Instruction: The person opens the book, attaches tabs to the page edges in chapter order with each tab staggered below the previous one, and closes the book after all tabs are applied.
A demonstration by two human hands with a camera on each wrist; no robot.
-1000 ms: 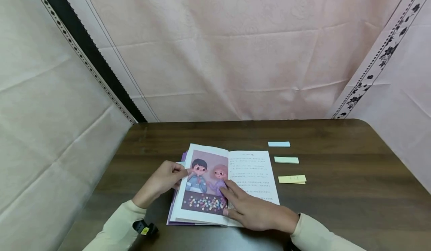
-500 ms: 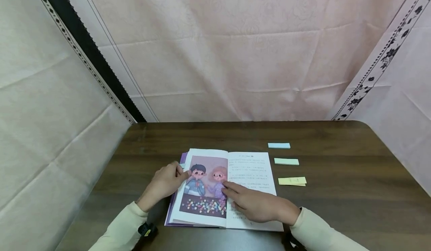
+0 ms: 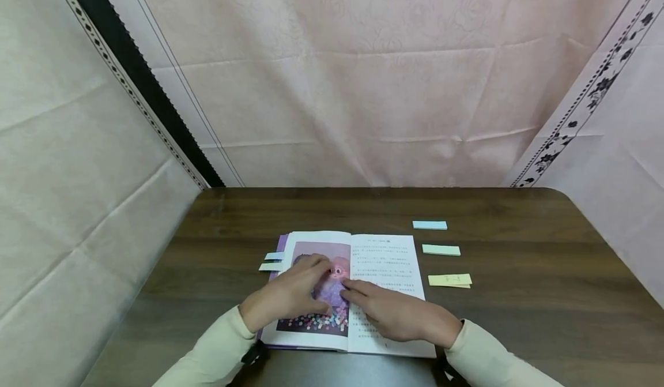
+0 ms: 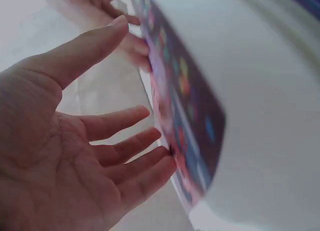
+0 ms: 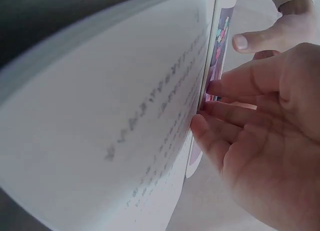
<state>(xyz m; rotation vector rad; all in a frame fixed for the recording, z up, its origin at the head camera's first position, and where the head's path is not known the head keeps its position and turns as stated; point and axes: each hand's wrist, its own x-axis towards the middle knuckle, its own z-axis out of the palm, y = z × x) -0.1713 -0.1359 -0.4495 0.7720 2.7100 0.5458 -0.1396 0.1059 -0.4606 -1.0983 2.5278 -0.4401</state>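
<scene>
An open book (image 3: 389, 254) lies on the table, with a picture of two cartoon figures on its left page and printed text on its right. From its left edge stick out a pale blue strip (image 3: 274, 256) and a pale green strip (image 3: 270, 266). My left hand (image 3: 287, 292) is over the picture, thumb and fingers spread apart and nothing between them; the left wrist view shows its bare palm (image 4: 60, 161). Near the book's spine, the fingertips of my right hand (image 3: 396, 315) touch the pages, fingers extended, as the right wrist view also shows.
Right of the book, a blue strip (image 3: 429, 225), a green strip (image 3: 441, 250) and yellow strips (image 3: 449, 280) lie in a column on the brown wooden table (image 3: 529, 295). A pale cloth (image 3: 363, 87) hangs behind the table's far edge.
My left hand has left the page's left edge and moved right over the picture, its fingers now spread; the two strips there are uncovered. My right hand first shifted slightly, then stayed put.
</scene>
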